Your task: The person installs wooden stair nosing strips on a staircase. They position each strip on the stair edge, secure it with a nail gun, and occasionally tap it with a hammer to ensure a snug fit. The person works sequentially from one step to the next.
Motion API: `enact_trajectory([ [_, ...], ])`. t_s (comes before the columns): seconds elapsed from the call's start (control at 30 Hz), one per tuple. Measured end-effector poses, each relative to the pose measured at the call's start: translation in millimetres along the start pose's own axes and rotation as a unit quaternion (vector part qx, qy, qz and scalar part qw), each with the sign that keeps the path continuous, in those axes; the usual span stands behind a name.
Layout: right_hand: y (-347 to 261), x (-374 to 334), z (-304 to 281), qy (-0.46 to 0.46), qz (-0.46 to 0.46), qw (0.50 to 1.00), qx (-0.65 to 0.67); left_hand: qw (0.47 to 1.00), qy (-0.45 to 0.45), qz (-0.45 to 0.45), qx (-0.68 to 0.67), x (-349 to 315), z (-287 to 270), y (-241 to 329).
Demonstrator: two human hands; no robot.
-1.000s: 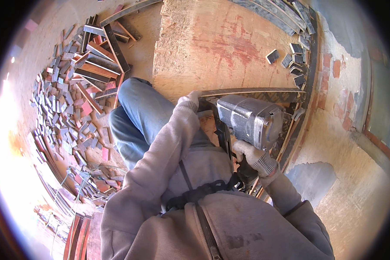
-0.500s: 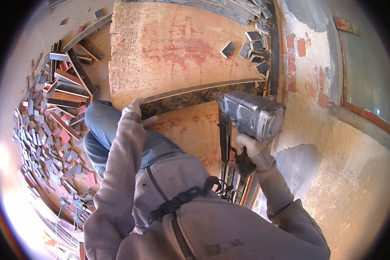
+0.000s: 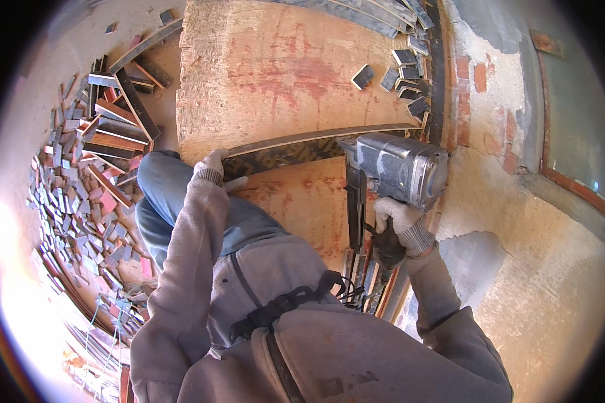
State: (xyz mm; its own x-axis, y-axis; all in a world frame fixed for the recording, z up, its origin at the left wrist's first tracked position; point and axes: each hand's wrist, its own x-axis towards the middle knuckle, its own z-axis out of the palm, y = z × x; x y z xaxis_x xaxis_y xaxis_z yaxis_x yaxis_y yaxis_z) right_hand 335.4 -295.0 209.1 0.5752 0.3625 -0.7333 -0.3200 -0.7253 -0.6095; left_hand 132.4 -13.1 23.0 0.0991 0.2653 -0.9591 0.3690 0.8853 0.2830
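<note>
My gloved left hand (image 3: 212,166) grips the left end of a long dark plywood strip (image 3: 282,154), which stands on its edge across the wooden work surface (image 3: 282,74). Its thumb lies on the near side of the strip, the fingers on the far side. In my gloved right hand (image 3: 398,220) is the handle of a grey nail gun (image 3: 403,168). The gun's nose is at the strip's right part; whether it touches cannot be made out. A dark magazine hangs down toward me from the nose.
Several small dark blocks (image 3: 410,74) lie at the work surface's far right, beside a plastered wall (image 3: 517,255) with bare brick. Longer strips (image 3: 117,127) lie stacked on the left, above a large heap of small offcuts (image 3: 87,208). More strips (image 3: 356,13) line the far edge.
The view has shifted slightly, so the whole scene sits a little further right. Both hands keep their grips, and the nail gun stays near the strip's right part.
</note>
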Motion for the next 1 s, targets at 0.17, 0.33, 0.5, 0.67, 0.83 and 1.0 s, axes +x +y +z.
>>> enact_trajectory([
  [0.17,1.9,1.2,-11.6,-0.008,0.025,0.999,0.036,0.991,-0.053,0.094,0.083,17.5,-8.0,-11.0],
  [0.33,41.3,-10.7,-15.2,0.013,0.001,1.0,-0.008,0.999,-0.035,0.003,-0.037,3.6,6.2,-4.5],
  [0.5,108.7,-8.3,34.1,0.166,-0.223,0.937,-0.212,0.987,-0.032,0.151,-0.033,-3.4,-29.8,-7.9],
  [0.67,113.4,-6.3,67.4,0.153,-0.018,0.921,-0.359,0.914,-0.018,0.404,0.018,1.0,-158.2,4.0],
  [0.83,101.7,-9.4,91.5,0.098,0.006,0.922,-0.375,0.884,-0.062,0.452,-0.103,48.0,-233.8,11.0],
  [1.0,79.1,0.0,89.8,-0.004,0.077,0.891,-0.447,0.916,-0.215,0.296,-0.166,67.8,-160.3,5.4],
])
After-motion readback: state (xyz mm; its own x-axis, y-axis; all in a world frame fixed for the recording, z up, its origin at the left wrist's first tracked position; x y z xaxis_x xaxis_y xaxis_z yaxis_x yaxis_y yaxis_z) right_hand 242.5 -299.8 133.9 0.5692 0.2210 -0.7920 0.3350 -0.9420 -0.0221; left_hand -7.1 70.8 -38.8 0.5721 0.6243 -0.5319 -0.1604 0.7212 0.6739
